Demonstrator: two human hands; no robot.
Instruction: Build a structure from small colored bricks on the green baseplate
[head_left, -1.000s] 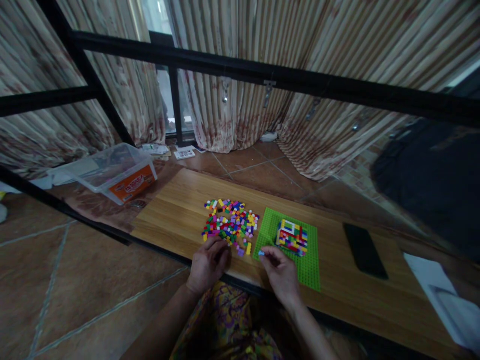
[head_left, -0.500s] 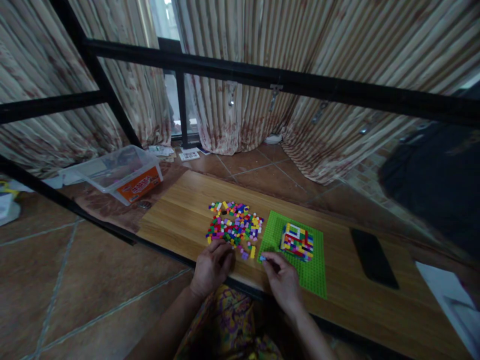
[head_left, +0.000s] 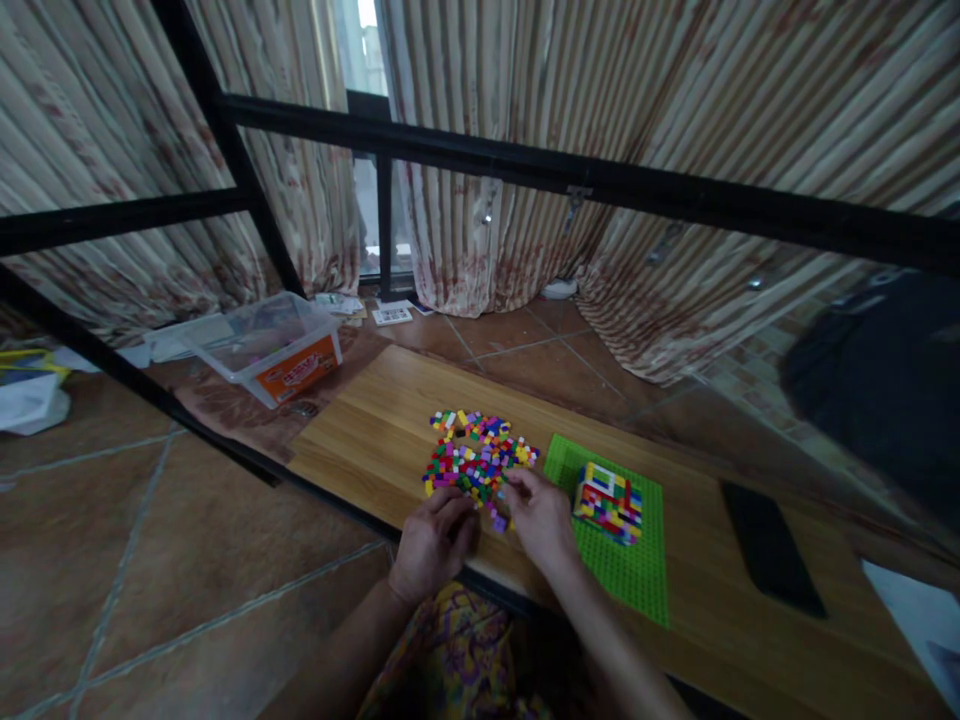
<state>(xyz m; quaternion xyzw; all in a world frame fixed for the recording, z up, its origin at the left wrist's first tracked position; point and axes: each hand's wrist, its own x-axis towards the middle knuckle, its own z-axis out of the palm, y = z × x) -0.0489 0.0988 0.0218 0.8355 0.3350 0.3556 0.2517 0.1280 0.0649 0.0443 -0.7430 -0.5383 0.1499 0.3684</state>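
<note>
A loose pile of small colourful toy bricks [head_left: 465, 456] is spread over the wooden table. At its near edge rests my left hand [head_left: 435, 540], fingers curled in towards the thumb; whatever they hold, if anything, is hidden. My right hand [head_left: 541, 518] reaches over the right side of the pile with thumb and fingers pinched together, and the thing at its fingertips is too small to name. To the right, a block-shaped build of mixed-colour bricks [head_left: 611, 500] stands on a green baseplate [head_left: 646, 580]. Neither hand touches that build.
A dark flat phone-like slab [head_left: 772, 548] lies on the table [head_left: 360, 420] at the right, with white paper [head_left: 911, 615] beyond it. A clear plastic bin [head_left: 270, 345] with an orange label stands on the floor to the left. Black metal bars [head_left: 480, 150] cross ahead.
My right hand has moved left from the baseplate's near left corner to the brick pile, where it held a small light blue brick earlier. My left hand stays at the pile's edge. The view has shifted slightly.
</note>
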